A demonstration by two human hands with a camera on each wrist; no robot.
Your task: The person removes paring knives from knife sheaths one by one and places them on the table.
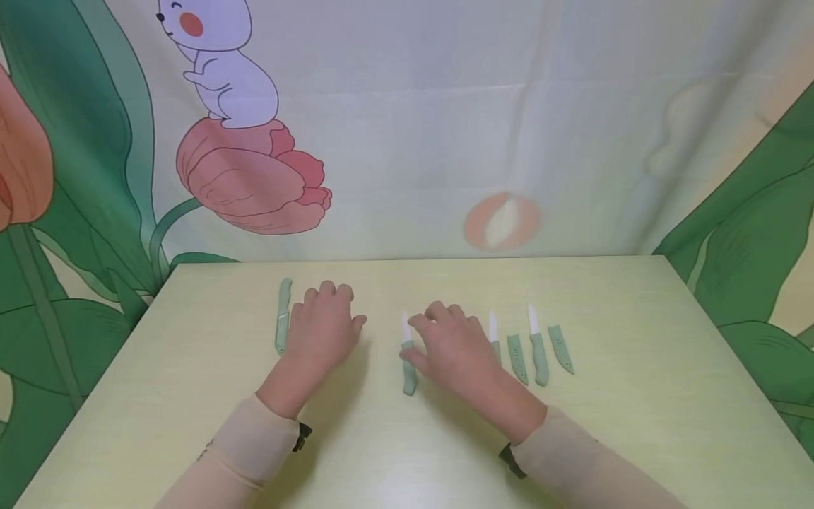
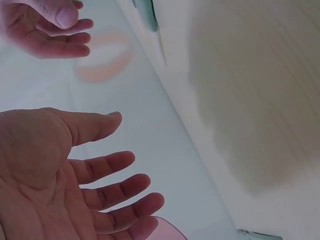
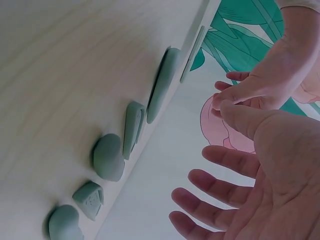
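My left hand [image 1: 323, 325] hovers over the table with loosely bent fingers, holding nothing. Just left of it lies a green knife in its sheath [image 1: 283, 332]. My right hand [image 1: 459, 346] is also raised and empty, its thumb and fingers spread apart in the right wrist view. From above, it overlaps the edge of a bare knife with a white blade and green handle [image 1: 410, 378]. Another knife [image 1: 492, 327] is partly hidden behind the right hand. The right wrist view reveals a green sheath [image 3: 132, 127] between these two knives, covered by that hand in the head view.
Right of the hands lie a green sheath [image 1: 518, 359], a third bare knife [image 1: 539, 357] and another sheath [image 1: 561, 350]. All rest on a pale wood-grain table [image 1: 191, 375]. A printed curtain [image 1: 407, 141] hangs behind the table's far edge.
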